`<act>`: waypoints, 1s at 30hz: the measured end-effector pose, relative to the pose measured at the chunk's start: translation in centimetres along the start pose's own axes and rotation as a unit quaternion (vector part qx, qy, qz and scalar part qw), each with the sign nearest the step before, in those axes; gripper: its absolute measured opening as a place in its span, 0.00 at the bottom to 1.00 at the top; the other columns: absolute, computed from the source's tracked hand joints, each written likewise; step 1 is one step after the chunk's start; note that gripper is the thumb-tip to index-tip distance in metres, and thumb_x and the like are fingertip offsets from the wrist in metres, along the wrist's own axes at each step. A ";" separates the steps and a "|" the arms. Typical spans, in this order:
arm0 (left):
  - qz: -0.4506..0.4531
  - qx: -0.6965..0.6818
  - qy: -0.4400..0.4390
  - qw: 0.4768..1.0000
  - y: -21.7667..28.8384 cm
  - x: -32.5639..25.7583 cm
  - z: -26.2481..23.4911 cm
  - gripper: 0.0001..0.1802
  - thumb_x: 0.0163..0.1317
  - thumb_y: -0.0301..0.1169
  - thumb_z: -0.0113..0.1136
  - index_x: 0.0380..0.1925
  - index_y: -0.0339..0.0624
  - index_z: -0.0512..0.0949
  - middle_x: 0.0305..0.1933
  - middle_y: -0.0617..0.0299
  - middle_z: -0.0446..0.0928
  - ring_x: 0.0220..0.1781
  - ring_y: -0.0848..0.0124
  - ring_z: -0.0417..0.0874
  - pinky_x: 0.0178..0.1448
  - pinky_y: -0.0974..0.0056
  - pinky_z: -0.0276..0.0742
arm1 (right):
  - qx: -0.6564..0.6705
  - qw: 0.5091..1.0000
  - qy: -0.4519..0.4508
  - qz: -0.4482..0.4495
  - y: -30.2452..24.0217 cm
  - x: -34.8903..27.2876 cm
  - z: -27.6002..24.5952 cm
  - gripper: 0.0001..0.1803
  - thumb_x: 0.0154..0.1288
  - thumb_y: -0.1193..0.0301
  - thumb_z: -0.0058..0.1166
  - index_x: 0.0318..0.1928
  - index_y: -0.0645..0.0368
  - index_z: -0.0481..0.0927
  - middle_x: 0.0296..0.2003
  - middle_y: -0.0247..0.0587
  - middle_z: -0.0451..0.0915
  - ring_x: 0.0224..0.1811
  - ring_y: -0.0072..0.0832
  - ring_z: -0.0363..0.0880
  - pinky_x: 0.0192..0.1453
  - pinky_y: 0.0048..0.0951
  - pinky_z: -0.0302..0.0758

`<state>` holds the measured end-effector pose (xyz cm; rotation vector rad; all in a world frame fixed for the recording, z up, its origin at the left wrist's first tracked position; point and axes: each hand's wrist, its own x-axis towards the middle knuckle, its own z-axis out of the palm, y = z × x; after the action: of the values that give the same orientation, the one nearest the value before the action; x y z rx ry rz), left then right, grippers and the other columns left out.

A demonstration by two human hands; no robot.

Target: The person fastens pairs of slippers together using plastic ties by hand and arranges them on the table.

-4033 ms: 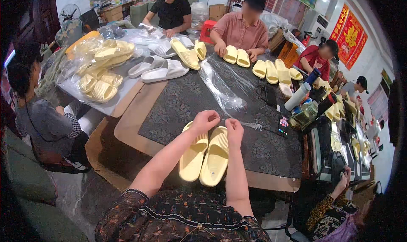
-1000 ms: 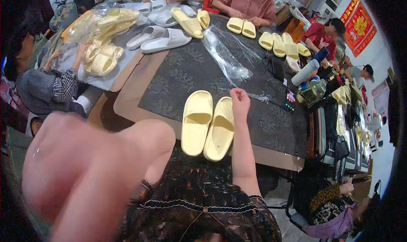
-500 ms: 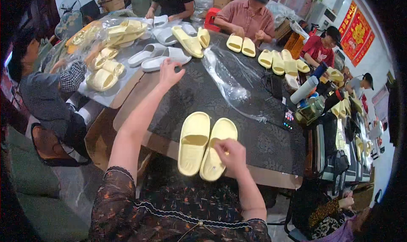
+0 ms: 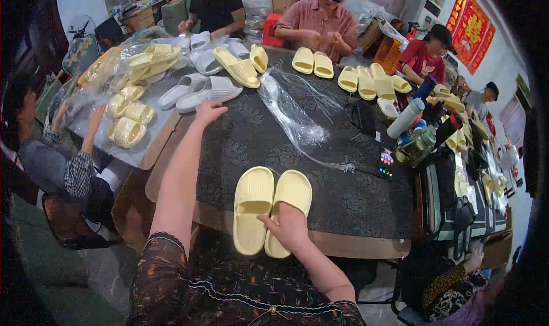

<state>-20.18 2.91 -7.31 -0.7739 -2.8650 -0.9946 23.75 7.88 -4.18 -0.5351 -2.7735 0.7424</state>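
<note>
A pair of pale yellow slide slippers lies in front of me at the table's near edge: the left slipper (image 4: 254,186) and the right slipper (image 4: 294,189), toes pointing away. My right hand (image 4: 289,230) reaches into the right slipper's opening, its fingers partly hidden under the strap. Its thumb stands apart, stretched toward the left slipper. My left hand (image 4: 208,114) is at the near edge of a grey slipper (image 4: 217,92), fingers apart and not closed round it. Another grey slipper (image 4: 182,90) lies just left of that one.
Crumpled clear plastic (image 4: 294,117) lies mid-table on the dark patterned cloth (image 4: 354,197). Bagged yellow slippers (image 4: 128,132) are at left, loose pairs (image 4: 303,61) at the far side. A white bottle (image 4: 405,119) and a jar (image 4: 417,145) stand at right. Several people sit around.
My right hand has moved from above the right yellow slipper into its opening. My left hand has come down at the grey slipper's near edge. The view has shifted slightly.
</note>
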 end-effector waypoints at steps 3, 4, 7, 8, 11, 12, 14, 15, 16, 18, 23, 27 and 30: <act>0.004 0.001 -0.040 0.999 -0.5 0.7 -1.6 0.26 0.44 0.56 0.64 0.40 0.55 0.86 0.54 0.55 0.78 0.61 0.54 0.69 0.70 0.53 0.56 | 0.013 1.000 0.025 0.013 -1.2 1.5 0.2 0.30 0.57 0.44 0.58 0.29 0.64 0.76 0.22 0.48 0.78 0.26 0.45 0.80 0.33 0.41 0.77; 0.000 0.005 -0.075 0.997 -2.0 1.1 -2.2 0.26 0.43 0.55 0.65 0.40 0.55 0.86 0.54 0.55 0.78 0.60 0.53 0.69 0.69 0.53 0.57 | -0.002 0.999 -0.010 0.053 -1.8 2.1 0.2 0.30 0.55 0.44 0.59 0.29 0.64 0.76 0.23 0.49 0.79 0.27 0.44 0.81 0.34 0.41 0.77; 0.107 0.087 -0.023 0.990 -0.7 -0.8 -0.6 0.23 0.42 0.49 0.67 0.36 0.49 0.86 0.48 0.53 0.78 0.57 0.51 0.69 0.65 0.54 0.63 | -0.031 0.993 -0.031 0.113 -0.3 2.8 2.3 0.27 0.53 0.49 0.62 0.31 0.64 0.77 0.25 0.52 0.80 0.29 0.45 0.82 0.36 0.42 0.78; 0.111 0.091 -0.026 0.989 0.2 -1.9 -0.2 0.23 0.42 0.49 0.67 0.36 0.49 0.86 0.48 0.53 0.78 0.57 0.51 0.69 0.65 0.54 0.63 | -0.004 0.994 -0.010 0.112 -0.2 2.5 2.2 0.25 0.53 0.51 0.61 0.31 0.65 0.77 0.25 0.52 0.80 0.29 0.45 0.82 0.36 0.42 0.78; 0.180 0.090 -0.009 0.980 0.0 -5.0 -0.2 0.22 0.43 0.44 0.68 0.38 0.44 0.84 0.48 0.51 0.76 0.54 0.51 0.70 0.63 0.54 0.65 | 0.009 0.993 0.028 0.112 0.7 1.7 2.6 0.20 0.54 0.57 0.60 0.31 0.65 0.76 0.25 0.51 0.80 0.29 0.45 0.81 0.38 0.42 0.78; 0.203 0.076 -0.006 0.976 -0.1 -6.1 -0.2 0.22 0.45 0.41 0.68 0.40 0.43 0.83 0.49 0.50 0.74 0.54 0.51 0.70 0.63 0.55 0.65 | 0.001 0.993 0.029 0.111 1.1 1.2 2.4 0.19 0.55 0.58 0.60 0.30 0.64 0.76 0.25 0.51 0.79 0.29 0.45 0.81 0.38 0.42 0.78; 0.242 0.053 -0.010 0.969 0.3 -8.9 -0.4 0.21 0.48 0.35 0.68 0.44 0.39 0.79 0.48 0.48 0.72 0.54 0.51 0.70 0.62 0.54 0.65 | -0.008 0.992 0.029 0.122 2.2 0.1 1.8 0.18 0.55 0.59 0.60 0.30 0.64 0.77 0.24 0.51 0.79 0.29 0.45 0.81 0.38 0.42 0.78; 0.246 0.050 -0.022 0.968 0.6 -10.6 -0.5 0.21 0.48 0.35 0.68 0.44 0.39 0.79 0.48 0.48 0.72 0.54 0.51 0.70 0.62 0.54 0.65 | -0.015 0.992 0.021 0.125 2.8 -0.4 1.3 0.20 0.56 0.57 0.59 0.32 0.64 0.77 0.26 0.51 0.80 0.30 0.45 0.81 0.38 0.42 0.78; 0.274 0.029 -0.024 0.961 1.1 -12.3 -0.5 0.21 0.48 0.35 0.68 0.43 0.39 0.79 0.47 0.48 0.72 0.54 0.51 0.70 0.61 0.54 0.66 | -0.022 0.991 0.012 0.129 3.4 -1.0 0.7 0.21 0.56 0.56 0.59 0.35 0.64 0.77 0.28 0.51 0.80 0.31 0.45 0.82 0.38 0.42 0.79; 0.306 0.003 -0.037 0.951 2.3 -16.2 -1.5 0.21 0.48 0.35 0.68 0.43 0.38 0.79 0.46 0.48 0.72 0.53 0.51 0.71 0.60 0.54 0.66 | -0.022 0.985 0.003 0.169 4.5 -2.0 -0.8 0.20 0.56 0.57 0.60 0.35 0.64 0.77 0.31 0.52 0.80 0.35 0.44 0.82 0.41 0.42 0.79; 0.268 -0.014 -0.115 0.956 7.6 -26.1 -2.7 0.20 0.51 0.38 0.67 0.41 0.37 0.80 0.42 0.48 0.72 0.50 0.51 0.72 0.54 0.53 0.70 | -0.057 0.972 0.079 0.215 9.0 -5.3 -3.9 0.15 0.54 0.63 0.59 0.33 0.64 0.76 0.29 0.53 0.80 0.34 0.45 0.81 0.40 0.43 0.78; 0.279 -0.057 -0.182 0.941 11.4 -31.5 -1.6 0.22 0.51 0.41 0.67 0.43 0.38 0.80 0.42 0.49 0.72 0.48 0.51 0.73 0.52 0.52 0.71 | -0.082 0.951 0.144 0.261 11.7 -7.9 -7.2 0.15 0.54 0.64 0.59 0.31 0.64 0.76 0.29 0.54 0.79 0.35 0.49 0.80 0.43 0.43 0.76; 0.303 -0.098 -0.264 0.910 14.0 -34.8 0.0 0.28 0.50 0.41 0.68 0.48 0.35 0.77 0.45 0.45 0.70 0.49 0.50 0.72 0.55 0.52 0.70 | -0.155 0.918 0.151 0.333 15.4 -9.3 -8.7 0.15 0.54 0.62 0.59 0.31 0.62 0.77 0.30 0.53 0.80 0.35 0.50 0.80 0.42 0.45 0.76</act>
<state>16.73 -3.22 -5.09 -2.0654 -2.5650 -1.0986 39.26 20.40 -5.90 -1.5573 -2.4057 0.2748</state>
